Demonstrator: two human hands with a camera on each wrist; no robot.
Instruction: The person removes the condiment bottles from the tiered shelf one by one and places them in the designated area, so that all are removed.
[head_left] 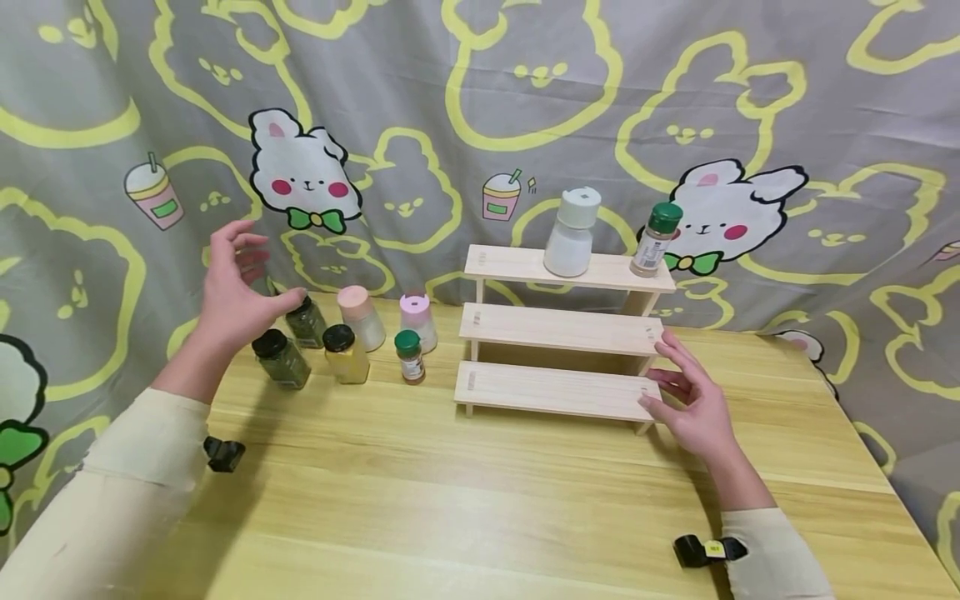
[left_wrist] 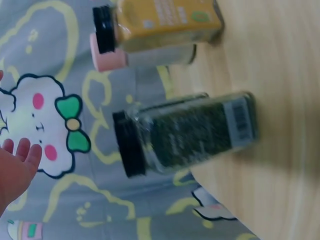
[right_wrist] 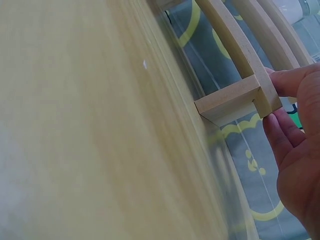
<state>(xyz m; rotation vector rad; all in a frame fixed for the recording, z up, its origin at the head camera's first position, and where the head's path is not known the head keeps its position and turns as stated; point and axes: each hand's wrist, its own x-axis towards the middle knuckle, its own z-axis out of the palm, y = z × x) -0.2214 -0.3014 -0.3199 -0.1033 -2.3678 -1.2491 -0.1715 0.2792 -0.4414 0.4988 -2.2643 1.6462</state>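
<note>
My left hand [head_left: 243, 292] hovers over the jars on the left, fingers spread and thumb apart, holding nothing. Below it stand two black-capped jars of dark green dried herbs, a front jar [head_left: 283, 367] and a back jar [head_left: 306, 323]; the thumb overlaps the back one's cap in the head view. The front herb jar [left_wrist: 195, 132] shows large in the left wrist view. At the right end of a three-tier wooden rack [head_left: 555, 329], my right hand [head_left: 697, 408] pinches the lowest shelf [right_wrist: 267, 100] between thumb and fingers.
Beside the herb jars stand a black-capped yellow jar [head_left: 348, 365], a pink-capped jar [head_left: 365, 323], a purple-capped jar [head_left: 420, 321] and a small green-capped bottle [head_left: 411, 365]. The top tier bears a white-capped bottle [head_left: 567, 246] and a green-capped bottle [head_left: 652, 248]. A patterned curtain [head_left: 420, 75] hangs behind.
</note>
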